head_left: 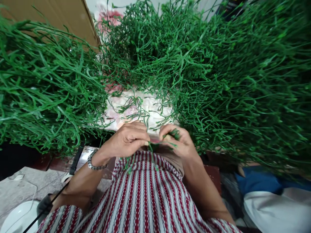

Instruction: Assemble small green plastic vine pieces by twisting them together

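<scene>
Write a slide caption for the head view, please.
Left hand and right hand hold thin green stems, with large green heaps beside a patterned covering.

The left hand [131, 137] and right hand [182, 142], close together, hold green sprigs [175, 133]; tangled green heaps [233, 90] flank a pale patterned surface [152, 105]

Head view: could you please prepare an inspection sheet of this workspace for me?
Surface: pale covering with pinkish patches.
Job's things: green stems heaped in a left pile and a right pile.
Clutter: loose stems scattered between the piles.
Hands: left hand pinches a stem; right hand holds a small bunch; a thin pinkish strand shows between them.
Cables: black cord or strap, lower left; pale cord nearby.
Surroundings: cardboard, upper left; blue fabric, lower right.
</scene>
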Action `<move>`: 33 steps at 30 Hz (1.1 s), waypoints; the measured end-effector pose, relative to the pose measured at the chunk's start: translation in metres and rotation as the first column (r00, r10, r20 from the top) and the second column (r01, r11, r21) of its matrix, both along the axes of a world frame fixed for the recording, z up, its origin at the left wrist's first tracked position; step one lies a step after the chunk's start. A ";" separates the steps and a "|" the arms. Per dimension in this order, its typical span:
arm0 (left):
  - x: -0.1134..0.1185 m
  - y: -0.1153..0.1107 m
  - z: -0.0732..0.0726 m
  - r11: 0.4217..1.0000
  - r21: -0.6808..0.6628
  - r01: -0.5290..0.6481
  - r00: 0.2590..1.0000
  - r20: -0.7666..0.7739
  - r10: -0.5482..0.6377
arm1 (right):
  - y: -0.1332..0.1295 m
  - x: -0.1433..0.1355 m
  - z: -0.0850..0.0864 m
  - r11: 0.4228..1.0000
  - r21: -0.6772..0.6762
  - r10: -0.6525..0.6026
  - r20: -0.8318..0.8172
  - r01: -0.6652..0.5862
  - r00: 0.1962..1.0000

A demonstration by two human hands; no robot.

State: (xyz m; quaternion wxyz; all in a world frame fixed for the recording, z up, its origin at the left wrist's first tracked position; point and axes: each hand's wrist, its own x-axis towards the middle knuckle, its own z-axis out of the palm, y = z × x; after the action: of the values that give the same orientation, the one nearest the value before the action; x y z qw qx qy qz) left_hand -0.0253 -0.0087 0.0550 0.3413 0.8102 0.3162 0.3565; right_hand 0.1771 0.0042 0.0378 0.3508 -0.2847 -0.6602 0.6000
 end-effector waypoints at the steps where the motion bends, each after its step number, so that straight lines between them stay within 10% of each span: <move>1: 0.002 -0.001 0.001 0.999 0.028 -0.027 0.999 -0.022 0.027 | -0.001 0.001 0.003 0.994 0.004 -0.108 0.025 0.108 0.994; 11: 0.015 -0.013 -0.006 0.922 0.347 -0.169 0.931 -0.252 0.265 | -0.009 -0.006 0.002 0.983 0.183 -0.080 0.354 0.015 0.932; 19: 0.012 -0.015 0.005 0.954 0.301 0.008 0.874 -0.465 0.139 | -0.008 0.003 0.007 0.867 0.452 -0.042 0.487 -0.211 0.873; 25: 0.006 -0.006 0.002 0.983 0.003 0.183 0.977 -0.111 -0.181 | -0.006 0.005 0.013 0.836 0.326 0.385 0.222 -0.441 0.896; 33: 0.012 -0.004 -0.006 0.952 -0.251 -0.176 0.926 0.286 0.247 | -0.004 0.007 0.014 0.978 0.184 -0.097 0.006 0.094 0.995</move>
State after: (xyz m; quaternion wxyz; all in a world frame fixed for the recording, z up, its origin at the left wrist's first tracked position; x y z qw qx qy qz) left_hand -0.0135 -0.0122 0.0490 0.4343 0.6610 0.3816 0.4784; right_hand 0.1836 0.0006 0.0521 0.3990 -0.2869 -0.7009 0.5169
